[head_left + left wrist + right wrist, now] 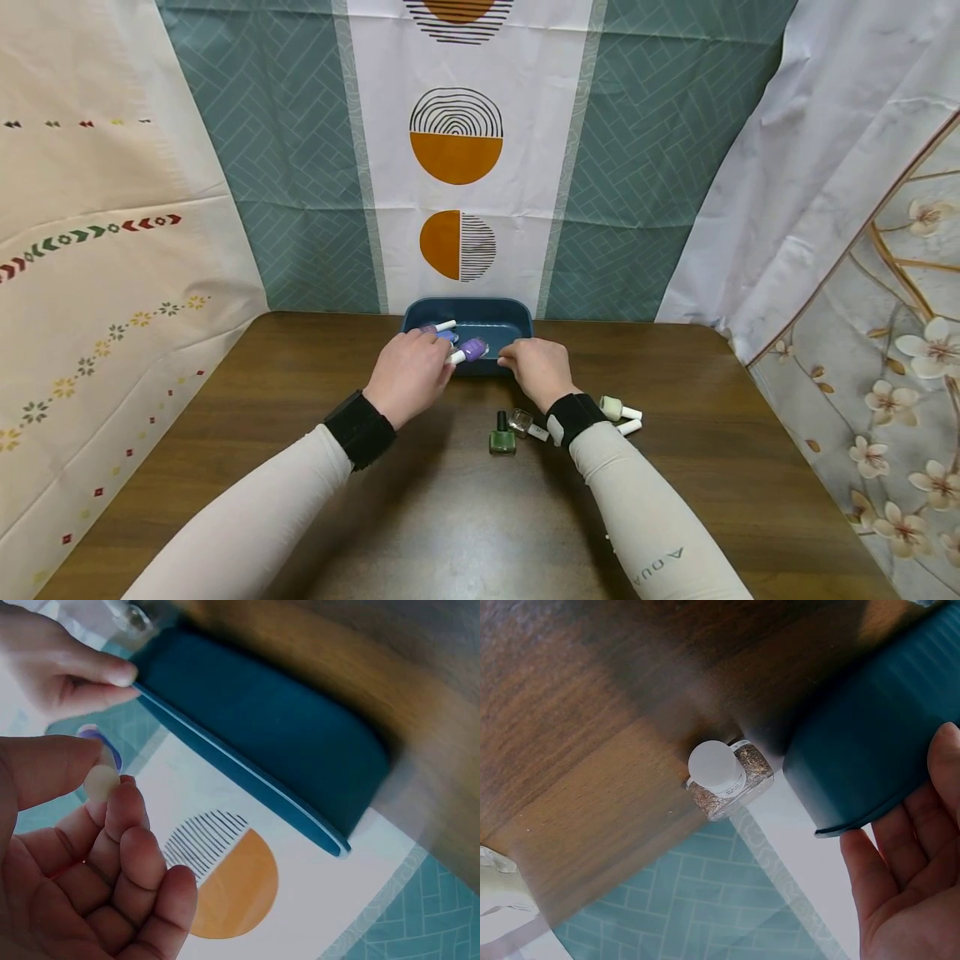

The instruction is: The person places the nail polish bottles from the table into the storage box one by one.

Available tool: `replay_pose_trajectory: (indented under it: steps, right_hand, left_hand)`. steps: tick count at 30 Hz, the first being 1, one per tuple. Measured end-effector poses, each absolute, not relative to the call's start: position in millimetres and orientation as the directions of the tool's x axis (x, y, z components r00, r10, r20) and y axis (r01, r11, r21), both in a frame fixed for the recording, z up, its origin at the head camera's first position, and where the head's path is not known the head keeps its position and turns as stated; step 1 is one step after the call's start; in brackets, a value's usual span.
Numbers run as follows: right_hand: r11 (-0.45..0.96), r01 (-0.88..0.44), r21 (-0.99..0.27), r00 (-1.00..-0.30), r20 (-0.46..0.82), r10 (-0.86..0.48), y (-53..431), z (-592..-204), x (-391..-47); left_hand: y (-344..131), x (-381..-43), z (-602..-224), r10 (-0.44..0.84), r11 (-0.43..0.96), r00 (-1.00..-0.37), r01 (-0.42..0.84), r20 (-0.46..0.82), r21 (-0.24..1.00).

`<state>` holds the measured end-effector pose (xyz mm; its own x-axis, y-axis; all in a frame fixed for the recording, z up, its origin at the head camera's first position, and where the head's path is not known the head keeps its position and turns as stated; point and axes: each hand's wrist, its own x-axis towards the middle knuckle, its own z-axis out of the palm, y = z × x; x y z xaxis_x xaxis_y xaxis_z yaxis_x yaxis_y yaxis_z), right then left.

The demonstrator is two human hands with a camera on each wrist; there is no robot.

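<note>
My left hand [408, 371] pinches a purple nail polish bottle [473, 348] by its white cap, between thumb and index finger. The bottle is tilted over the front left part of a dark blue bin [498, 312]. In the left wrist view the round end of the white cap [101, 784] shows at the fingertips. My right hand [542, 367] grips the bin's rim at the front right corner, with the thumb on the outer wall in the right wrist view. Inside the bin, at the left, lie a blue nail polish bottle [447, 336] and another with a white cap [446, 326].
On the wooden table [450, 533] before the bin stands a green nail polish bottle [502, 443] with a black cap. Beside it lies a glitter nail polish bottle [754, 766]. A pale green bottle [612, 407] and another white cap [630, 427] lie right of my right wrist.
</note>
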<state>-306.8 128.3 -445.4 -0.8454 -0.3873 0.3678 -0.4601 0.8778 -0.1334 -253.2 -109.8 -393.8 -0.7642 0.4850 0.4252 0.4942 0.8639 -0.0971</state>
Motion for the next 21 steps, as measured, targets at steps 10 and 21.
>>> replay_pose_trajectory:
  steps: [10, 21]
  right_hand:
    - [0.883, -0.455, -0.119, -0.85, 0.355, -0.39, 128.5, -443.8, -305.9]
    - [0.884, -0.444, -0.143, -0.866, 0.322, -0.383, 128.0, -443.6, -306.7]
  left_hand:
    - [-117.1, -284.6, -399.4, 0.42, 0.9, -0.81, 0.429, 0.408, -0.075]
    - [-118.9, -308.3, -405.7, 0.352, 0.933, -0.855, 0.353, 0.381, -0.07]
